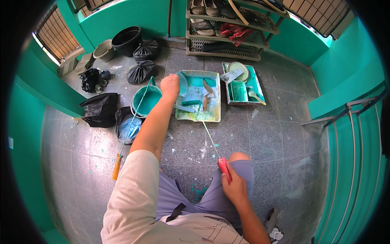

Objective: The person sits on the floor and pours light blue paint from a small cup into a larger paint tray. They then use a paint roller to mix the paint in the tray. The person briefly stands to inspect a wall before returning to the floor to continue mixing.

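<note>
The left hand [170, 86] is gripping the paint tray [199, 97] at its 9 o'clock rim, fingers hidden; the right hand [233, 187] is clenching the roller [191, 103]'s red handle, roller lying in the tray; bucket [146, 101] sitting at the tray's 9 o'clock

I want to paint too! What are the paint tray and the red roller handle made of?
The paint tray looks like moulded plastic, smeared with teal paint. The red roller handle, in the right hand, seems smooth plastic or rubber, on a thin, probably metal rod.

Head-worn view, steeply downward, wide
</note>
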The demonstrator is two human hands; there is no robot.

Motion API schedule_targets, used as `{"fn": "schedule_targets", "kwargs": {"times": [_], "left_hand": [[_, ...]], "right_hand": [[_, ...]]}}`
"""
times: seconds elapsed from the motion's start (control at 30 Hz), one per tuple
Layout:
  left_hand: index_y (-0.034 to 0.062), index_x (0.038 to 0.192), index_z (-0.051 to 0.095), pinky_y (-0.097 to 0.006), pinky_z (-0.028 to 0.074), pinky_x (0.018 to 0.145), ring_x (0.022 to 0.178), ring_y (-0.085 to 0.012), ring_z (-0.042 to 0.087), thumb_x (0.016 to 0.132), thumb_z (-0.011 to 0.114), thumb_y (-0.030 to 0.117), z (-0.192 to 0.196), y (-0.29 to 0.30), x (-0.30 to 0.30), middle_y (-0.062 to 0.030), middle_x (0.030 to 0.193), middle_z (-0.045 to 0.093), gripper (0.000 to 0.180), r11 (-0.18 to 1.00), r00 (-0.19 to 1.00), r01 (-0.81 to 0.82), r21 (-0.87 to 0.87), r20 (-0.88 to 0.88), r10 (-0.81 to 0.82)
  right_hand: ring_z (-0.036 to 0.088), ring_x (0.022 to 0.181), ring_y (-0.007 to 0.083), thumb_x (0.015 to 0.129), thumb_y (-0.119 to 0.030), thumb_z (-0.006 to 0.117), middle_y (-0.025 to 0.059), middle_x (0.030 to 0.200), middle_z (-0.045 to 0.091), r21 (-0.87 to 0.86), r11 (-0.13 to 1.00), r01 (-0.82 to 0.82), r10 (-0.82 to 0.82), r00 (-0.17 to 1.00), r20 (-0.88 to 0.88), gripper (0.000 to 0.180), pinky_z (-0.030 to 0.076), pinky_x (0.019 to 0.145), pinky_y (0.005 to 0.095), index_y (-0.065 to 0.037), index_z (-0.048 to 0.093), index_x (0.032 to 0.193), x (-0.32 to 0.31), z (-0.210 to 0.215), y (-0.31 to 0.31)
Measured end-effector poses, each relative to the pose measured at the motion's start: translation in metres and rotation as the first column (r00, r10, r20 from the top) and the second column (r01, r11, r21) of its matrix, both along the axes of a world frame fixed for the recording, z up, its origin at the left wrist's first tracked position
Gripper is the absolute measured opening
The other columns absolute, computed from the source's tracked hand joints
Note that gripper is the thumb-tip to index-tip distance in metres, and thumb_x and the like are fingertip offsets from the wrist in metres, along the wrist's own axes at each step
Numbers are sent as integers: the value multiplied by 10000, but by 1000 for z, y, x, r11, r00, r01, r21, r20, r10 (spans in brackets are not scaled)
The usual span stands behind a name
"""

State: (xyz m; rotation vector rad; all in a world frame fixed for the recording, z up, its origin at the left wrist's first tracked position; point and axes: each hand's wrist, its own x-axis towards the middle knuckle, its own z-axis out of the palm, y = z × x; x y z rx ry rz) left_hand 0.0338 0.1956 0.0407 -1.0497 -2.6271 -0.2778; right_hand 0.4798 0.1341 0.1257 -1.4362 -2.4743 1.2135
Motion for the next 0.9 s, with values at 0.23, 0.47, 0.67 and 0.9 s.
{"fn": "schedule_targets", "kwargs": {"times": [0.23, 0.47, 0.67, 0.9], "left_hand": [[31, 813, 699, -375, 581, 664, 768, -294, 724, 815, 574, 56, -14, 0, -1, -164, 834, 721, 127, 999, 1000, 1, -52, 7, -1], [28, 835, 698, -377, 583, 670, 788, -295, 725, 813, 582, 64, -25, -2, -8, -154, 862, 724, 123, 997, 999, -34, -65, 11, 35], [32, 836, 703, -373, 583, 669, 797, -291, 725, 801, 593, 57, -32, -5, -14, -152, 865, 723, 118, 998, 1000, -7, -70, 5, 7], [54, 815, 718, -374, 582, 664, 802, -283, 725, 795, 598, 53, -32, 6, -3, -129, 873, 727, 121, 997, 999, -12, -74, 42, 15]], "right_hand": [[643, 967, 433, 915, -243, 578, 260, 1076, 656, 31, 999, -18, 19, 1000, -21, 457, 508, 844, 443, -47, 552, 1327, 0, -2, 1], [647, 949, 436, 912, -255, 583, 267, 1069, 655, 28, 1000, -8, 9, 1000, -29, 461, 512, 835, 444, -55, 556, 1326, 1, -3, 2], [653, 907, 438, 905, -265, 568, 260, 1000, 669, 54, 998, -18, 20, 999, -27, 471, 515, 813, 469, -70, 550, 1333, 0, -4, 2], [641, 972, 438, 913, -247, 581, 264, 1069, 657, 33, 999, -14, 15, 999, -41, 460, 507, 854, 439, -67, 550, 1335, -1, -5, 3]]}}
